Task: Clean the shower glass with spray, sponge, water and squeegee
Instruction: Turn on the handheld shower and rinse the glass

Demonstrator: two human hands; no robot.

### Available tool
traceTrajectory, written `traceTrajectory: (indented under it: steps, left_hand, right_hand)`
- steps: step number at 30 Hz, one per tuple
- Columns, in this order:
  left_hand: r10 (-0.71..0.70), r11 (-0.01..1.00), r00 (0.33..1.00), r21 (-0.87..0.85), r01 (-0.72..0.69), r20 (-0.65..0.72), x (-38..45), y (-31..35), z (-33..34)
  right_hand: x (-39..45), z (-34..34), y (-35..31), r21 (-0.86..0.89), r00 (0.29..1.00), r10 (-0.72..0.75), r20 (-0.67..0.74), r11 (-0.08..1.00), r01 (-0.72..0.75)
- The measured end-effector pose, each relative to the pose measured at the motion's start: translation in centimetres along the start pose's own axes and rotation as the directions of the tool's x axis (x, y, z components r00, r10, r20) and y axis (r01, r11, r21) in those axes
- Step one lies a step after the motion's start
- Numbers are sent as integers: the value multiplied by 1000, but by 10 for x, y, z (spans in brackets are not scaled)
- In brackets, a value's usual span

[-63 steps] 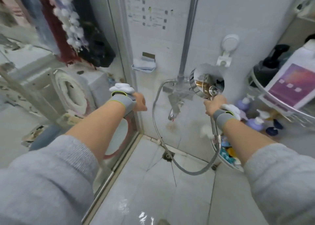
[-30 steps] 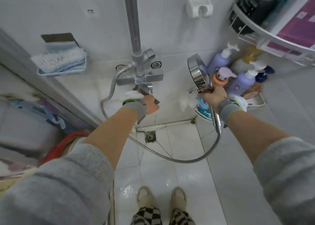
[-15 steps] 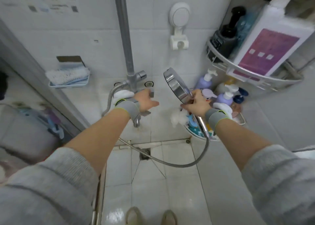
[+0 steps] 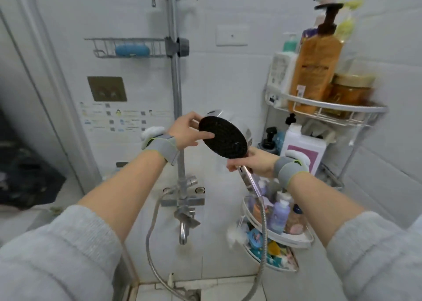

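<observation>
The right hand (image 4: 255, 163) grips the chrome handle of the shower head (image 4: 222, 137) just under the disc, fingers wrapped and pressed together around it, so the head is carried in mid-air in front of the tiled wall, between the vertical riser rail (image 4: 175, 90) and the corner racks. The left hand (image 4: 186, 133) comes in from the other side — thumb and fingers pinching the rim of the disc, one fingertip lying on its face. Holding it at both ends like this looks like a way to steady and turn the head, perhaps to check the nozzles or set the spray mode before rinsing (a guess from the pose only).

The disc is round, with a dark, finely dotted nozzle face tilted toward the camera and a shiny chrome back. No water can be seen coming out. Its ribbed metal hose (image 4: 262, 236) hangs from the handle, drops past the lower corner rack (image 4: 285, 239) of small bottles and loops back near the floor toward the mixer tap (image 4: 185, 203) at the foot of the rail.

No spray bottle, sponge or squeegee is identifiable in view, so the water step seems to be the one in hand.
</observation>
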State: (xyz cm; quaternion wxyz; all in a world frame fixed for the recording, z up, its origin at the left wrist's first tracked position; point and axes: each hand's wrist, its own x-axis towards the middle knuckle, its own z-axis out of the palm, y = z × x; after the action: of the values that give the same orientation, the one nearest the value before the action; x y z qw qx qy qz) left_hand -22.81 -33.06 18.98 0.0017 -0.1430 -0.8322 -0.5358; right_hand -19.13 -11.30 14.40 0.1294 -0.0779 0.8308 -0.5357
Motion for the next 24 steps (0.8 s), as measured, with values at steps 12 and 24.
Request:
traceTrajectory:
  steps: [12, 24]
  left_hand:
    - [353, 882, 934, 352, -315, -50, 7, 96, -15]
    - [472, 757, 881, 530, -383, -38, 13, 147, -47]
  right_hand:
    - [-6, -13, -58, 280, 906, 36, -421, 956, 92]
    - [-28, -51, -167, -642, 745, -466, -478, 764, 65]
